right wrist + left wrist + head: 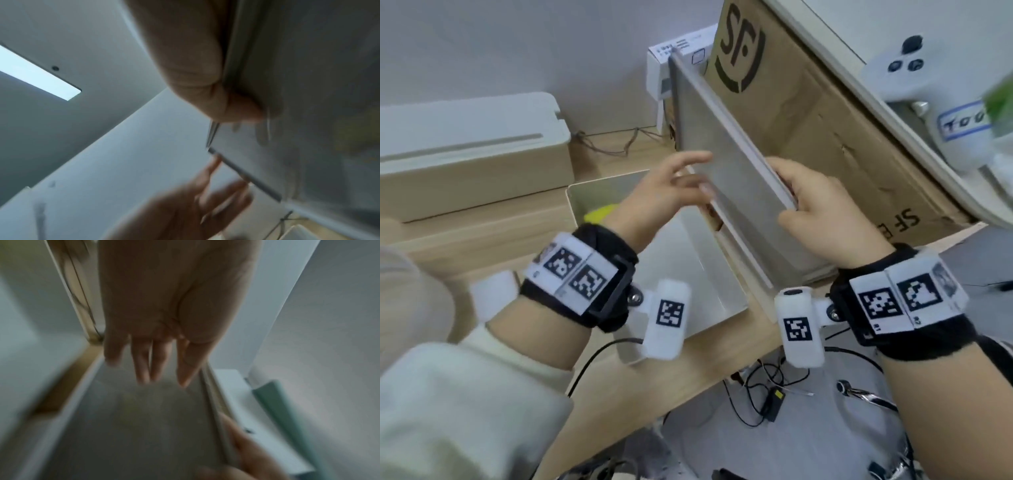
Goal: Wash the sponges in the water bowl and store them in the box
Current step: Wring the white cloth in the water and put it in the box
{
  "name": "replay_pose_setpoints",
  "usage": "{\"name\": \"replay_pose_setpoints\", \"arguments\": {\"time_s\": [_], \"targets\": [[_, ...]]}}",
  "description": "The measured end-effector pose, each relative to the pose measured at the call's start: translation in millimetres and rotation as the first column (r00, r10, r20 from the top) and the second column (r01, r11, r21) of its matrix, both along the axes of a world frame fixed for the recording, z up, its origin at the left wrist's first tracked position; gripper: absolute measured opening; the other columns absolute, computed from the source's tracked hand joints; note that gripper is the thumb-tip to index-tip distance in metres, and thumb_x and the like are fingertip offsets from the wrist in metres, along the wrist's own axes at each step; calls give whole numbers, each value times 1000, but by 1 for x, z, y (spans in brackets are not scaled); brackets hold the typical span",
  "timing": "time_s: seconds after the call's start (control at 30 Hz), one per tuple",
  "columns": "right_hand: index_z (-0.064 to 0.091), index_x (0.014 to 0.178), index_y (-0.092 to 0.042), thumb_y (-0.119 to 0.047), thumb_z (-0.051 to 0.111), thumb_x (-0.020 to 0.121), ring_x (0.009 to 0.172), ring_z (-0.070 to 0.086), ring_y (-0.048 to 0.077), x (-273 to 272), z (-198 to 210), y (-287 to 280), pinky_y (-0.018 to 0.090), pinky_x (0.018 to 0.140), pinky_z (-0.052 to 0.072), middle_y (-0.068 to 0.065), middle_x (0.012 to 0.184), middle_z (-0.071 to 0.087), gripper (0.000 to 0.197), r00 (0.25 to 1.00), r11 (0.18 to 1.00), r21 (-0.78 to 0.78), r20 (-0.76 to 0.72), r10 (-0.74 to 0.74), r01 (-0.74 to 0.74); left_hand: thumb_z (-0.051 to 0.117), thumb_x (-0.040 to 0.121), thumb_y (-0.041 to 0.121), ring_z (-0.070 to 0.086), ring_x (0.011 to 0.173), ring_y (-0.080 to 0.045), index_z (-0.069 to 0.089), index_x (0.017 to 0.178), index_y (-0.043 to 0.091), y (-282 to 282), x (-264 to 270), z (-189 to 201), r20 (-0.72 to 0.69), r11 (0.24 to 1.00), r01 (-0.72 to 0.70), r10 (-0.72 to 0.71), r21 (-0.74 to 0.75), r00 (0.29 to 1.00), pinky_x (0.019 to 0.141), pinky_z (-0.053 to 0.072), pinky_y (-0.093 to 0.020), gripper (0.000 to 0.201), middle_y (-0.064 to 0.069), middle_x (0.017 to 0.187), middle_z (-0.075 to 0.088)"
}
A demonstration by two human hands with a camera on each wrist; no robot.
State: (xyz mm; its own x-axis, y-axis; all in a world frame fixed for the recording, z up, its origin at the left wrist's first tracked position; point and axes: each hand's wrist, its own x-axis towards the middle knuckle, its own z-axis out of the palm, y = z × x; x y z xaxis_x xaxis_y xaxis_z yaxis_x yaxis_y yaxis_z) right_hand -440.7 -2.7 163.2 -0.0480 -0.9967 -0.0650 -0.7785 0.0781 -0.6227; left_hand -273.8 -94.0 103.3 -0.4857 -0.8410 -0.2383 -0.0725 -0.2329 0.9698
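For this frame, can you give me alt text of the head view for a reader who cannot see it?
Two hands hold a flat grey lid tilted above an open white box on a wooden table: the right hand grips its near edge, and the left hand touches its face with straight fingers. Something yellow shows inside the box; a cardboard carton stands behind.

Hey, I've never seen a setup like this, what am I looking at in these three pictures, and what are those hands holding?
No machine here: a person wears cameras and patterned marker bands on both wrists. The big picture comes from a head camera looking down; the other two look along each hand.

The right hand grips the near end of a flat grey lid, tilted up over an open white box on a wooden table. The left hand has its fingers spread at the lid's other edge. Something yellow, likely a sponge, shows inside the box. A brown carton stands behind.
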Motion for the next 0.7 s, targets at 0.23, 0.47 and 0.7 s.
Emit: {"name": "replay_pose_setpoints", "arguments": {"time_s": [0.23, 0.47, 0.7], "targets": [[53, 127, -22, 12, 40, 75, 96, 60, 12, -11, -37, -15, -2, 71, 42, -3, 110, 66, 63, 994, 994, -32, 55, -98, 100, 60, 76, 2, 51, 118, -46, -2, 149, 17, 3, 68, -112, 651, 911, -343, 119, 229, 750, 97, 44, -56, 97, -28, 135, 45], [50, 129, -18, 7, 45, 82, 104, 60, 19, -21, -78, -30, 5, 75, 42, 2, 113, 65, 54, 990, 991, 42, 55, -133, 131, 31, 92, 4, 55, 76, -29, 15, 146, 25, 16, 90, -105, 497, 920, -297, 138, 255, 857, 71, 51, -46, 60, -9, 84, 50], [25, 143, -10, -8, 40, 93, 116, 47, 34, -9, -93, -34, 43, 96, 39, 16, 139, 37, 52, 891, 983, -29, -418, -175, 180, 32, 79, -14, 54, 91, -35, 15, 146, 27, 16, 93, -106, 486, 935, -250, 103, 250, 868, 82, 49, -60, 80, -18, 106, 51]]}}
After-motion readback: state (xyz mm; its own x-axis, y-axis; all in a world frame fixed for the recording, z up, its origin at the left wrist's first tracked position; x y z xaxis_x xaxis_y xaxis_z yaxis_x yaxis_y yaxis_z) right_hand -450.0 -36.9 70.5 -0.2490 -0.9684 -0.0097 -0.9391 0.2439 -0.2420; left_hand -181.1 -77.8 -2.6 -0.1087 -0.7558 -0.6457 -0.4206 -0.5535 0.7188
